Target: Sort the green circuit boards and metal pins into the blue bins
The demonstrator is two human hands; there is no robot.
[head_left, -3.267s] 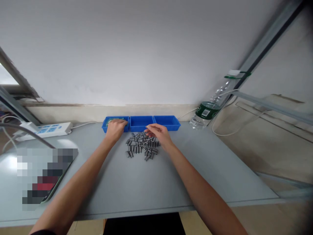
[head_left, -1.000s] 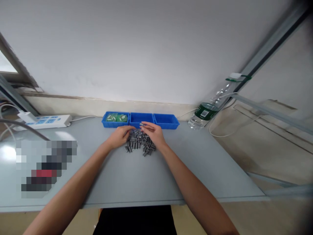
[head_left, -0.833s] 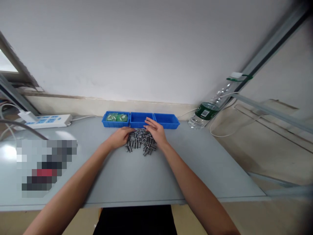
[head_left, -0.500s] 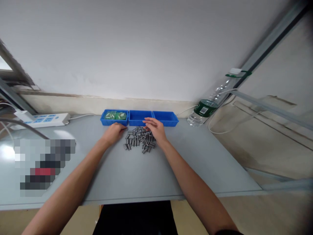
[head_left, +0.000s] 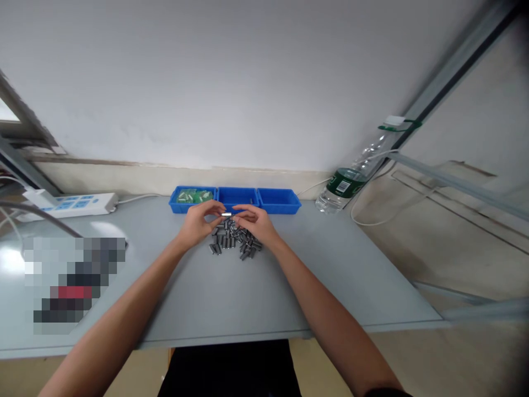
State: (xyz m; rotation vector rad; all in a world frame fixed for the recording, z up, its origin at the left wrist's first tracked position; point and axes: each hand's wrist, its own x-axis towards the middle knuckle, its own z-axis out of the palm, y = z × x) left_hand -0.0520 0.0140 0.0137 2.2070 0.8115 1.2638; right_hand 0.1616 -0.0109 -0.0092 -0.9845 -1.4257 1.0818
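My left hand [head_left: 199, 221] pinches a small shiny metal pin [head_left: 226, 214] between thumb and fingers, holding it level above the table. Close to the pin's right end, my right hand [head_left: 257, 223] has its thumb and fingers apart, with nothing visible between them. Below both hands lies a loose pile of short grey metal pins [head_left: 231, 240], partly covered by the fingers. Just behind stand three joined blue trays. Green and pale pieces fill the left tray [head_left: 176, 208]; a small dark piece shows in the middle tray [head_left: 231, 194]; the right tray [head_left: 285, 208] holds nothing visible.
A white power strip [head_left: 95, 203] with a plug and cables lies at the left rear. A large clear bottle [head_left: 343, 184] leans at the right rear beside a metal frame. A pixelated dark object [head_left: 82, 281] rests on the left of the grey table [head_left: 223, 303].
My left hand has lifted a pin and moved right. My right hand has drawn back from the middle tray toward that pin. A small dark piece now shows in the middle tray.
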